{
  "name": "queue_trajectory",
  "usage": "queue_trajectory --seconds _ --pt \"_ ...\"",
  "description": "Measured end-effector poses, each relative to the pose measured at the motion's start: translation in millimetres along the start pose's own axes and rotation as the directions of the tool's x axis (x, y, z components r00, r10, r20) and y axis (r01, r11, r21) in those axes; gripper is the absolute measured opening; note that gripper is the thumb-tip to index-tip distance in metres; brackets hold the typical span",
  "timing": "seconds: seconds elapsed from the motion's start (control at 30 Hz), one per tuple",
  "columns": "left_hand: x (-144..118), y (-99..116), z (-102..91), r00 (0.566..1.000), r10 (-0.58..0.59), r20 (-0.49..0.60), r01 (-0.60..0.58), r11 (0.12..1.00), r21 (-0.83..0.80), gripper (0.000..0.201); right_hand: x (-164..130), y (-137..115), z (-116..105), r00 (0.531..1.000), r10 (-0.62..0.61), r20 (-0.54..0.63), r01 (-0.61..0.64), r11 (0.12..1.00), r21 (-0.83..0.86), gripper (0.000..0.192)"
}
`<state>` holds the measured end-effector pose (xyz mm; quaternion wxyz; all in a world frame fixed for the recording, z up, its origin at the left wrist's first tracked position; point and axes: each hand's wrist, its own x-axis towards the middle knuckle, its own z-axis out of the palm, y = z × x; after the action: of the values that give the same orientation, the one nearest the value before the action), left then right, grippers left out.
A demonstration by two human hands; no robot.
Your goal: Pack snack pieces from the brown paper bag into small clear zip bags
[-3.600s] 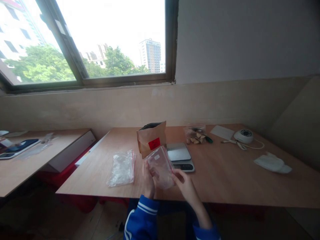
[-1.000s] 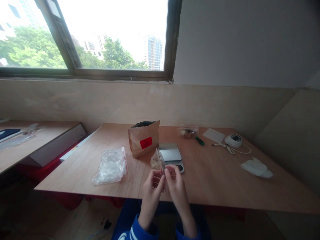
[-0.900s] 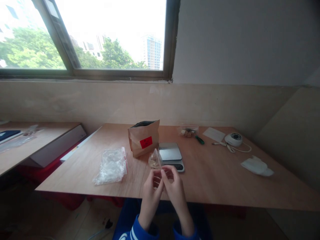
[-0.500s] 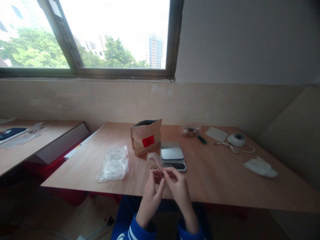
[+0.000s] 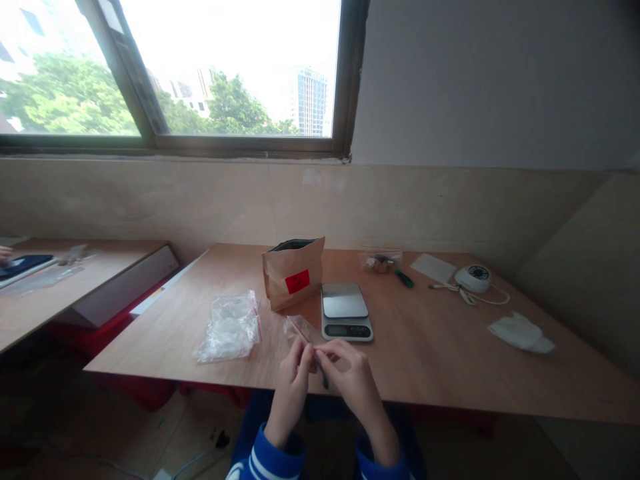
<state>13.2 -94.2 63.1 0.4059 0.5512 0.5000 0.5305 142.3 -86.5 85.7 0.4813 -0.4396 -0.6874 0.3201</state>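
A small clear zip-lock bag (image 5: 297, 328) with a red strip along its mouth is pinched between both hands at the table's front edge. My left hand (image 5: 291, 373) grips the strip near its middle, fingers closed. My right hand (image 5: 353, 373) pinches the strip just beside the left fingertips. A narrow dark piece (image 5: 323, 375) shows below the fingers; I cannot make out what it is. Just beyond stands a kitchen scale (image 5: 345, 310) with a bare silver plate. Behind the bag, an open brown paper pouch (image 5: 291, 277) with a red label stands upright.
Empty zip-lock bags (image 5: 231, 327) lie in a pile at left. Toward the back are a filled clear bag (image 5: 381, 261), a green cutter (image 5: 404, 279) and white paper (image 5: 433, 268). A white dome camera (image 5: 473, 280) and crumpled white sheet (image 5: 521, 332) lie right.
The zip-lock bag has swung left, away from the scale, and its strip now slants more. My left hand has shifted slightly left and the fingertips have moved along the strip.
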Motion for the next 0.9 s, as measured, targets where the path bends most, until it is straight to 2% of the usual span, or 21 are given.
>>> queue_trajectory --seconds 0.23,0.3,0.37,0.43,0.5,0.57,0.6,0.63,0.7,0.77,0.9 --pt "2 5 -1.4 0.999 0.047 -0.020 -0.046 0.995 0.084 0.033 -3 -3 10 0.984 -0.055 -0.167 0.035 0.993 -0.115 0.016" --pt "1 7 -2.7 0.998 0.056 -0.001 -0.055 0.989 0.138 0.030 -3 3 8 0.962 -0.043 -0.271 0.011 0.993 -0.120 0.015" --pt "-2 8 -4.6 0.998 0.057 0.014 -0.058 0.986 0.159 0.029 -3 12 -1 0.892 0.022 -0.451 -0.077 0.992 -0.104 0.016" --pt "-6 10 -6.9 0.998 0.056 0.027 -0.059 0.986 0.158 0.034 -4 21 -14 0.778 0.110 -0.619 -0.178 0.983 -0.048 0.023" --pt "-10 12 -8.4 0.995 0.048 0.086 -0.058 0.991 0.124 0.038 -5 26 -25 0.712 0.180 -0.679 -0.222 0.975 0.025 0.033" --pt "-10 11 -8.1 0.984 0.047 0.175 -0.051 0.999 0.017 0.041 -6 23 -32 0.702 0.241 -0.670 -0.220 0.968 0.117 0.038" --pt "-9 9 -7.2 0.982 0.049 0.184 -0.038 0.997 -0.064 0.043 -6 19 -32 0.702 0.274 -0.657 -0.211 0.962 0.176 0.039" --pt "-7 5 -5.8 0.986 0.045 0.159 -0.021 0.988 -0.151 0.045 -6 14 -31 0.700 0.309 -0.643 -0.199 0.950 0.240 0.039" --pt "-1 -8 -2.1 1.000 -0.003 0.009 0.005 0.959 -0.284 0.045 -4 4 -26 0.703 0.373 -0.606 -0.173 0.916 0.362 0.039" --pt "5 -25 2.5 0.991 -0.076 -0.111 0.039 0.952 -0.304 0.038 -2 -3 -18 0.714 0.421 -0.560 -0.150 0.873 0.464 0.038" --pt "7 -54 13.4 0.980 -0.179 -0.085 0.145 0.940 -0.309 0.051 2 1 -1 0.746 0.517 -0.419 -0.175 0.760 0.626 0.041"
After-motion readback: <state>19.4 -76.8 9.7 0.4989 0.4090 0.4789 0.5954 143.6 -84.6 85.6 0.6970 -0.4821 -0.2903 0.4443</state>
